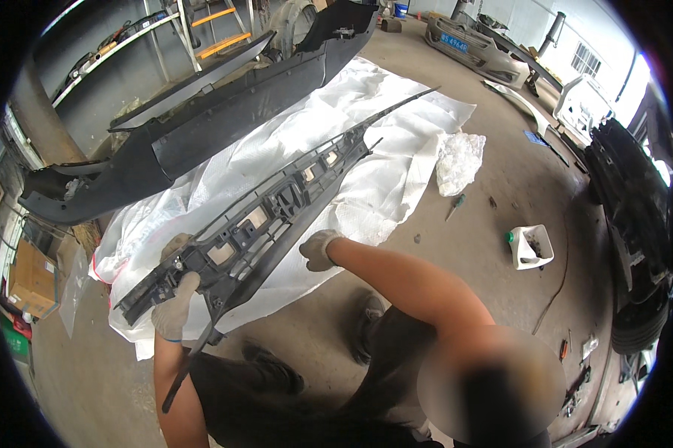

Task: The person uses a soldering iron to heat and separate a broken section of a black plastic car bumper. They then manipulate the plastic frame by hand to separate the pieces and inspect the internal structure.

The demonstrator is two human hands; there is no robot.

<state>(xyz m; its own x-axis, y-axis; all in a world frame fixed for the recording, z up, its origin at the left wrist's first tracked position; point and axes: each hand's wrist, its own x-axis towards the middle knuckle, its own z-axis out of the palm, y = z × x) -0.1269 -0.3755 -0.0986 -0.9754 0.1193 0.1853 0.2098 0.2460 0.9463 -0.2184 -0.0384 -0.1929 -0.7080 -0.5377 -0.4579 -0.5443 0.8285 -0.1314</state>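
A long black plastic bumper grille (pixel 254 220) with square openings lies at a slant across my front, over a white sheet (pixel 385 175). My left hand (pixel 174 306), in a pale work glove, grips its near left end with the thumb on top. Beyond the far edge a beige patch shows, perhaps the glove's fingers; I cannot tell. My right hand (pixel 321 250), gloved too, is curled closed beside the grille's near edge. Whatever it may hold is hidden. A thin black strip hangs from the near end past my left forearm.
Behind the sheet's far left lies a large dark bumper (pixel 202 138). A stepladder (pixel 221 33) stands at the back. To the right are a clear plastic bundle (pixel 460 164), a screwdriver (pixel 454 207), a cut-open white jug (pixel 531 247) and black car parts (pixel 628 209). A blurred patch covers the lower right.
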